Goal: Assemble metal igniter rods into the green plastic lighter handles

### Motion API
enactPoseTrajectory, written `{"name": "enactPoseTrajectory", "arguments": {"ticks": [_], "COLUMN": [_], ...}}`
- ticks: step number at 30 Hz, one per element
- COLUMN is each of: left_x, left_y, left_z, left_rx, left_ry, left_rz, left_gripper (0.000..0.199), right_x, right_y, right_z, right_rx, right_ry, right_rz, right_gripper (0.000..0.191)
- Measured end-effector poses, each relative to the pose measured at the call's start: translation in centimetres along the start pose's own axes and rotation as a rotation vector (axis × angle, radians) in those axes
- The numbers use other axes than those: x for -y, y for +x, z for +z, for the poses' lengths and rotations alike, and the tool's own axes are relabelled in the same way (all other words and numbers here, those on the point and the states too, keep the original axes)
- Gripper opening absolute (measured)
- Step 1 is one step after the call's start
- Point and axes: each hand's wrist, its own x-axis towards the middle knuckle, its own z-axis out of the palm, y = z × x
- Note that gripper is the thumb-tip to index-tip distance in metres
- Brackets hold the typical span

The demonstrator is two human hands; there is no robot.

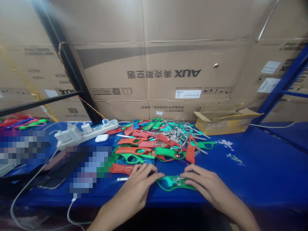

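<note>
Flat on the blue table in front of me lies a green gas-lighter shell (pixel 184 186), its inside facing up. A teal trigger part (pixel 169 181) and thin white wires sit in it. My left hand (pixel 143 178) is closed over the shell's left end, fingertips bent down; a silver metal tube (pixel 122 179) sticks out to the left from beneath this hand. My right hand (pixel 204 181) grips the shell's right end, its fingers resting along the upper edge. The thumbs are mostly hidden. Just beyond the hands, orange shells (pixel 132 150) and green shells (pixel 166 152) lie in a pile.
Metal tubes with teal parts and wires (pixel 179 133) are heaped behind the shells. An open cardboard box (pixel 223 123) stands at the back right. Small pale pieces (pixel 234 158) lie to the right. On the left are a power strip (pixel 96 131), a white earbud case (pixel 101 138) and cables.
</note>
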Motion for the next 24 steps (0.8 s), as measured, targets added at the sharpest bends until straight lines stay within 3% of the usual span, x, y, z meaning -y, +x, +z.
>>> {"name": "enactPoseTrajectory", "arguments": {"ticks": [24], "left_x": [-0.64], "left_y": [0.41], "left_z": [-0.02], "left_rx": [-0.015], "left_ry": [-0.003], "left_rz": [-0.076], "left_gripper": [0.055], "right_x": [-0.47], "right_y": [-0.15], "right_z": [-0.12], "right_rx": [0.048], "right_ry": [-0.15], "right_rz": [-0.019], "right_gripper": [0.032]}}
